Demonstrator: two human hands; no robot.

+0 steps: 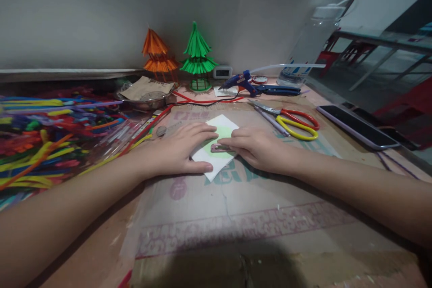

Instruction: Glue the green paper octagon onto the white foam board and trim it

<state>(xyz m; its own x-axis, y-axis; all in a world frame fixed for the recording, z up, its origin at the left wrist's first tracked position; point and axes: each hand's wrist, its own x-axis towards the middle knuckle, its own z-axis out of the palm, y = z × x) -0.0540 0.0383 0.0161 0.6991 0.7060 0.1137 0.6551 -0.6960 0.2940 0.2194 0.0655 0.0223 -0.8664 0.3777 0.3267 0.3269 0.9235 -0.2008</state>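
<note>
A square of white paper (212,172) lies on the cardboard sheet, turned corner-up, with a light green round patch (224,134) on it. My left hand (180,148) rests flat across the paper's left side, fingers spread and thumb apart. From the right, my right hand (259,146) pinches a small, slim pinkish metal piece (216,148) with a rounded end, held over the green patch. Its other end is hidden in my fingers, so I cannot tell its exact kind.
Red-and-yellow-handled scissors (293,123), a blue glue gun (239,82) and a phone (357,127) lie right. Behind stand orange (158,54) and green (197,56) tree-shaped models, a metal bowl (148,101) and a plastic bottle (300,49). Colourful pipe cleaners (43,139) pile up left.
</note>
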